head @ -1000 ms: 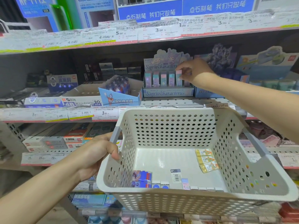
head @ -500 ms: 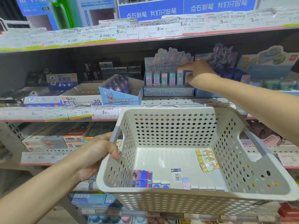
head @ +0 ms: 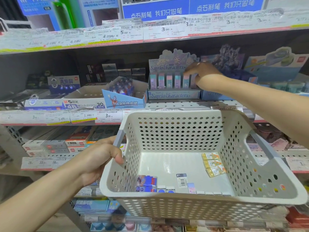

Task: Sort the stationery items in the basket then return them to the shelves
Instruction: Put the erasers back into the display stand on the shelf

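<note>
My left hand [head: 98, 158] grips the grey left handle of a white perforated basket [head: 192, 199] held in front of the shelves. Inside lie blue-and-red packs [head: 147, 180], a white barcoded eraser [head: 182, 180], a small pink eraser [head: 191, 187], several small white erasers [head: 210, 193] and three yellow packs [head: 213, 164]. My right hand [head: 202, 72] reaches into the Sanrio display box [head: 173, 95] on the middle shelf. Its fingers curl over the top of a pastel eraser [head: 186, 82] at the right end of the row, and the hand hides the slots further right.
A blue hero-print eraser box [head: 123, 101] and a 4B eraser carton [head: 83, 104] stand left of the Sanrio box. The upper shelf edge with price tags [head: 150, 32] overhangs the reach. More boxed stock fills the lower shelves [head: 73, 143] behind the basket.
My right hand has sunk lower onto the right end of the eraser row, with the eraser now seated down in the box. The basket and my left hand have stayed put.
</note>
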